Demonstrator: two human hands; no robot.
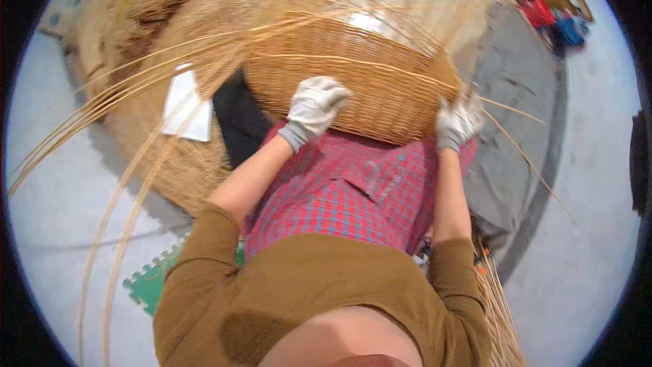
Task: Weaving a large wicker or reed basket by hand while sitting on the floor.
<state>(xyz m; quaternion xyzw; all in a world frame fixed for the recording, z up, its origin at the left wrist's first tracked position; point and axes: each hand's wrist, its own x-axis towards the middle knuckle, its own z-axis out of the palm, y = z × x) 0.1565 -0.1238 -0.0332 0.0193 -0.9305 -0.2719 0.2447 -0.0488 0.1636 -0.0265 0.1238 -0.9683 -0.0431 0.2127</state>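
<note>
A half-woven wicker basket [353,75] rests on my lap, over a red checked cloth [353,183]. Long loose cane strands [136,75] fan out from it to the left and upward. My left hand [314,110], in a white work glove, presses on the basket's woven side near its lower edge. My right hand [459,121], also gloved, grips the basket's right edge where thin strands [523,149] stick out to the right.
A woven straw mat [183,163] lies on the pale floor at left with a white sheet [185,105] and a dark object [239,119] on it. A grey mat [516,115] is at right, a green foam tile [153,282] at lower left, cane sticks [499,312] at lower right.
</note>
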